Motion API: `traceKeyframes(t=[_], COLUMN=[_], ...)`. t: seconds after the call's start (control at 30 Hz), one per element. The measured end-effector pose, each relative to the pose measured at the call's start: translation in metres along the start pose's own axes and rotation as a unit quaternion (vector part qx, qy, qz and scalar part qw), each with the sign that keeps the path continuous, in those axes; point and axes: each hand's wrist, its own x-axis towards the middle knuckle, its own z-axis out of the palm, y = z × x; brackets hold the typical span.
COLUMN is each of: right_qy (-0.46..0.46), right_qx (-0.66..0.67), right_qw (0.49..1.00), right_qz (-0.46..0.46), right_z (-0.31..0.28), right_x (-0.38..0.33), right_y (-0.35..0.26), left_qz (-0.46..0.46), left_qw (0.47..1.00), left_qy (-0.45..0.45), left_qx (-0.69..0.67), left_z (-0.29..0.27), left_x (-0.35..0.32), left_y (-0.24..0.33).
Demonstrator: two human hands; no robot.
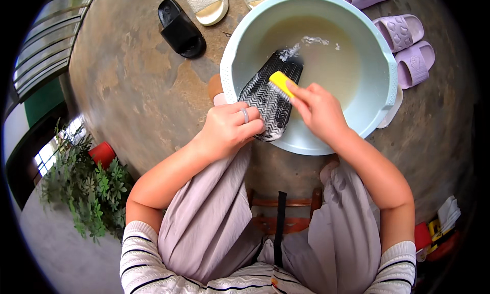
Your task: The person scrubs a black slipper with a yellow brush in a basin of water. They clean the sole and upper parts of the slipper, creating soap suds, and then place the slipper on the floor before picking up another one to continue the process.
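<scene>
My left hand, with a ring on one finger, is closed on the near end of a black slipper. The slipper's zigzag-ridged sole faces up, with white suds in its grooves. It leans over the near left rim of a pale blue basin, its far end down at the cloudy water. My right hand grips a yellow scrubbing brush, whose white bristles press on the sole around its middle. Some foam floats on the water past the slipper's far end.
A single black slipper lies left of the basin, beside cream slippers. Lilac slippers stand along the basin's right side. Left are a leafy plant, a red pot and a metal railing.
</scene>
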Motion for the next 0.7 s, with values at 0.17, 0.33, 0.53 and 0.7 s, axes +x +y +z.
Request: traceKeyframes(t=[0.17,0.33,0.53,0.7], right_qy=[-0.025,-0.015,-0.006,0.026], right_qx=[0.023,0.081,0.064,-0.036], right_qw=[0.998,0.996,0.998,0.998], right_qz=[0.056,0.019,-0.003,0.043], right_z=[0.006,-0.001,0.008,0.015], right_x=[-0.007,-0.023,-0.027,-0.001], right_y=[-0.014,-0.026,-0.012,0.022], left_qz=[0.012,0.032,0.067,0.059], left_qw=[1.0,0.999,0.996,0.998], left_qy=[-0.011,-0.024,-0.054,-0.019], left_qx=[-0.001,0.018,0.013,0.021], left_z=[-0.001,-0.002,0.0,0.002], left_x=[-0.013,-0.011,-0.016,-0.012], left_y=[-0.006,-0.006,-0.007,-0.008])
